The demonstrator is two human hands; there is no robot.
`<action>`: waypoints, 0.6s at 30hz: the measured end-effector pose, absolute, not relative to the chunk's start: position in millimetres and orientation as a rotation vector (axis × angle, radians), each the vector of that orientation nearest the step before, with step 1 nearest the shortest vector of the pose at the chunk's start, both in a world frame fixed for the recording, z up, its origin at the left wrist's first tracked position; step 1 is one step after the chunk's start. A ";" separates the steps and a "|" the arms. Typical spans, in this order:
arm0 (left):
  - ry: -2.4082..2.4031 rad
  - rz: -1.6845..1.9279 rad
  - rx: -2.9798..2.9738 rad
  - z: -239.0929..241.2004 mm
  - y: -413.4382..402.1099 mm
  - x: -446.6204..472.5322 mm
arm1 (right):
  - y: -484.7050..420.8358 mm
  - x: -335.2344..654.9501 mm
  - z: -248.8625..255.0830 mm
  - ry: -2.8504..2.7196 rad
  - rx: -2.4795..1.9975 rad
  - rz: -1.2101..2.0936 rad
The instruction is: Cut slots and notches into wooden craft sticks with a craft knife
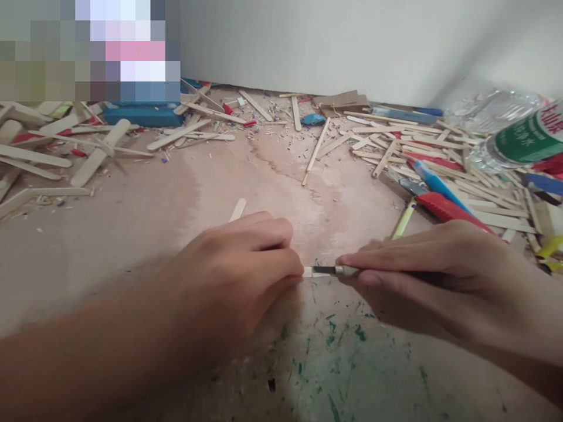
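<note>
My left hand (pixel 237 269) lies curled on the worn tabletop, pressing down a pale wooden stick (pixel 238 209) whose far end pokes out behind the knuckles. A short white end of the stick shows at the fingertips. My right hand (pixel 435 275) grips a yellow-green utility knife (pixel 347 271), its dark blade laid on that stick end, close to the left fingertips.
Many loose wooden craft sticks (pixel 387 146) litter the back and right of the table. A red and blue cutter (pixel 440 202), a yellow pen (pixel 403 220), a plastic bottle (pixel 514 132) and a blue box (pixel 143 114) lie among them. A white wall stands behind. Green paint flecks mark the near surface.
</note>
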State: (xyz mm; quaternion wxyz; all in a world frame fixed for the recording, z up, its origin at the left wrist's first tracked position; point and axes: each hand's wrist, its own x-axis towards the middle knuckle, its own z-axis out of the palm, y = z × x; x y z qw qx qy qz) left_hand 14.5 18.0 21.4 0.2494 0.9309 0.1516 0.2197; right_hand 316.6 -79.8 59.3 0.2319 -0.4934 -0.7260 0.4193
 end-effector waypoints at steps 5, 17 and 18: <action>0.399 0.582 2.559 22.6 20.8 13.6 | -74.0 319.7 57.4 -2.029 -1.223 1.023; 0.416 0.597 2.544 21.1 18.0 14.3 | -69.5 323.6 63.3 -2.089 -1.208 1.065; 0.416 0.596 2.545 20.9 18.1 14.3 | -69.4 323.6 61.9 -2.079 -1.194 1.060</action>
